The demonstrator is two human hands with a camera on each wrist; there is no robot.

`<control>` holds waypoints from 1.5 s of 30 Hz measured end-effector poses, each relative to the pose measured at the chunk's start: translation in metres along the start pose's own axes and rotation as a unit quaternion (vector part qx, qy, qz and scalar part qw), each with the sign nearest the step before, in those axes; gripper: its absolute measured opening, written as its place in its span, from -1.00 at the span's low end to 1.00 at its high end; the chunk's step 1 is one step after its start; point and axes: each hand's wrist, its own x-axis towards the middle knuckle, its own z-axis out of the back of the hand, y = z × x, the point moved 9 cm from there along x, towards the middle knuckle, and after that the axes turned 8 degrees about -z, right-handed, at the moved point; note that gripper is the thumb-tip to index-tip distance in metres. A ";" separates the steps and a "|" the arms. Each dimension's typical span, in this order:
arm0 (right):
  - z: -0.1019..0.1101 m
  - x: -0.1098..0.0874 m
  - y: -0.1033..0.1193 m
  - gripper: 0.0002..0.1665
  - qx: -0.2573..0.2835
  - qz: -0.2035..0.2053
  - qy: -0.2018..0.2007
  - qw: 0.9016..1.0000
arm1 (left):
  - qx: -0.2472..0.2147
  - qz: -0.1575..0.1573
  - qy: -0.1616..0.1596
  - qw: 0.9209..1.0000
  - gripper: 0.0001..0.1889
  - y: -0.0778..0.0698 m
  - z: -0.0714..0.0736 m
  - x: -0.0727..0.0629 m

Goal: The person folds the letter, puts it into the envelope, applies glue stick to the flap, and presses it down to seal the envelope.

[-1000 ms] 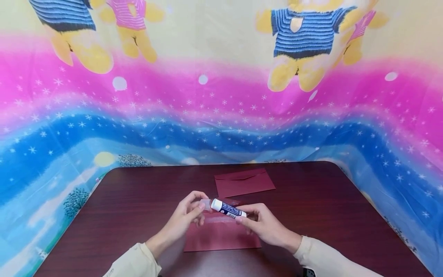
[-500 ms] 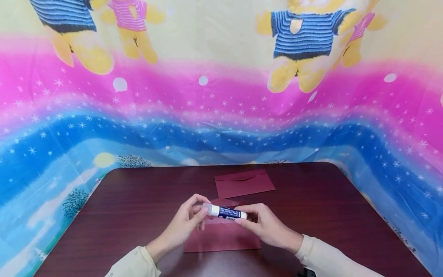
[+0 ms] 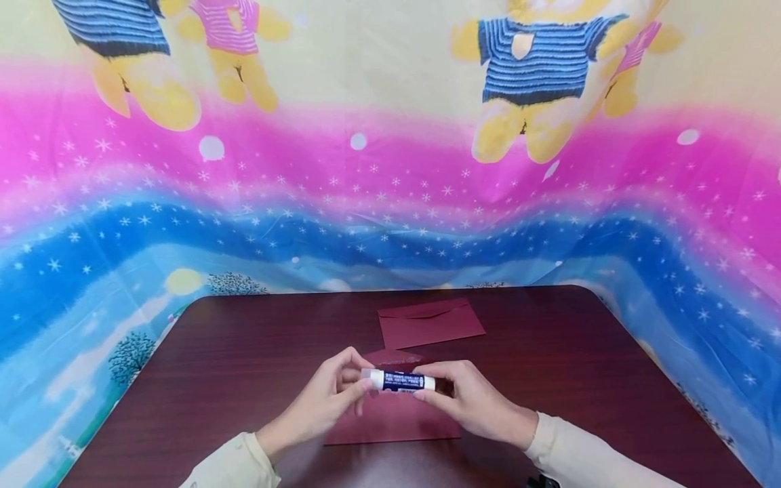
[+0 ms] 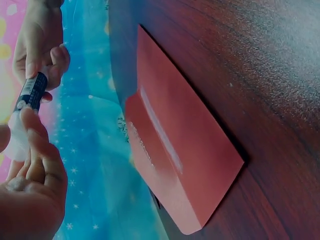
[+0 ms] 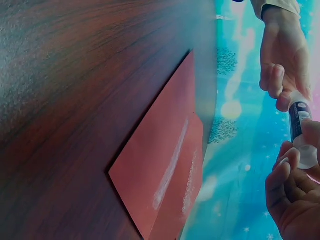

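A glue stick [image 3: 399,381] with a dark blue label is held level between both hands, above a dark red envelope [image 3: 390,423]. My left hand [image 3: 329,393] pinches its translucent cap end between thumb and fingers. The white base end is in the grip of my right hand [image 3: 472,400]. In the left wrist view the envelope [image 4: 185,130] lies with its flap unfolded. A whitish glue streak [image 4: 162,132] runs along the body below the fold, and a second, beaded streak [image 5: 190,182] lies on the flap.
Another dark red envelope [image 3: 432,324], its flap folded down, lies farther back on the brown wooden table [image 3: 274,339]. A colourful printed cloth [image 3: 390,176] with bears and snowflakes hangs behind the table and along its sides.
The cap in my left hand has come onto the glue stick's end, where it was apart from it a second ago. The glue stick has turned from slanted to level.
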 end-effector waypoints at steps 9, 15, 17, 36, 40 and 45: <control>-0.003 -0.001 0.003 -0.72 -0.007 0.010 0.011 1.000 | -0.031 0.007 0.015 0.999 -0.77 0.006 -0.007 -0.002; -0.006 -0.002 0.001 -0.71 -0.010 0.005 0.023 1.000 | -0.033 0.022 0.015 0.999 -0.77 0.010 -0.010 -0.004; -0.007 -0.003 0.001 -0.71 -0.011 0.007 0.024 1.000 | -0.032 0.028 0.013 0.999 -0.76 0.012 -0.010 -0.005; -0.008 0.004 0.000 -0.81 -0.007 0.013 0.022 1.000 | -0.064 0.021 -0.011 0.998 -0.74 0.014 -0.012 -0.006; -0.010 0.005 0.001 -0.77 -0.003 0.021 0.019 1.000 | -0.069 0.029 -0.016 0.997 -0.72 0.015 -0.012 -0.007; -0.011 0.008 0.000 -0.80 -0.003 0.016 0.017 1.000 | -0.072 0.033 -0.018 0.997 -0.72 0.017 -0.012 -0.006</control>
